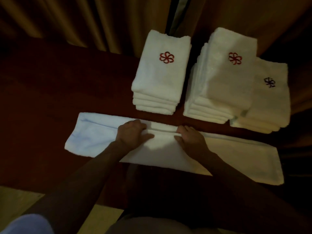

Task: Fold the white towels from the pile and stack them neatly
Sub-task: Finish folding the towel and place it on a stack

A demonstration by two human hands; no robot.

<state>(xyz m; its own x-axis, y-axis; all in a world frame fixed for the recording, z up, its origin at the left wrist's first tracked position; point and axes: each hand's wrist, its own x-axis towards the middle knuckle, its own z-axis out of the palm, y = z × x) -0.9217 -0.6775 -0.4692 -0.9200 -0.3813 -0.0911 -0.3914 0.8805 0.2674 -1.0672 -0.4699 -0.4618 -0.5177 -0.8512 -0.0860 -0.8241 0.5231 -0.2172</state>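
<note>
A long white towel (94,135) lies spread lengthwise across the dark red surface (50,98), folded into a strip. My left hand (133,132) and my right hand (190,137) sit side by side at its middle, fingers curled over the far folded edge, thumbs on top. Behind it stand three stacks of folded white towels: a left stack (160,73) with a red flower emblem, a taller middle stack (224,76) with the same emblem, and a lower right stack (270,98) with a dark emblem.
Brown curtains (84,22) hang along the back of the surface. A pale floor (16,200) shows at lower left, with a white shape (27,223) at the bottom corner. The room is dim.
</note>
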